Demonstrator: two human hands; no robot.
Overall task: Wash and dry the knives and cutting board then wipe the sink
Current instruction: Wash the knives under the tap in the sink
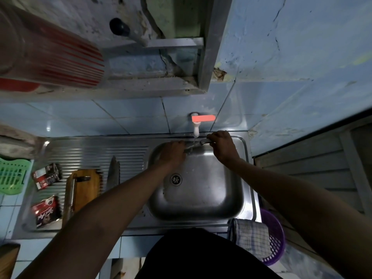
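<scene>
Over the steel sink (201, 206), my right hand (222, 146) grips the handle of a knife (198, 143) held under water running from the white tap (195, 129). My left hand (173, 155) rests on the blade; how its fingers lie is hidden. On the ribbed drainboard lies a wooden cutting board (83, 190) with a knife (71, 196) on it. Two more knives (113, 172) lie side by side right of the board.
A checked cloth (251, 236) hangs at the sink's front right corner over a purple basket (275, 240). Two dark packets (47, 175) lie left of the board, beside a green rack (12, 176). The drain (176, 179) is open.
</scene>
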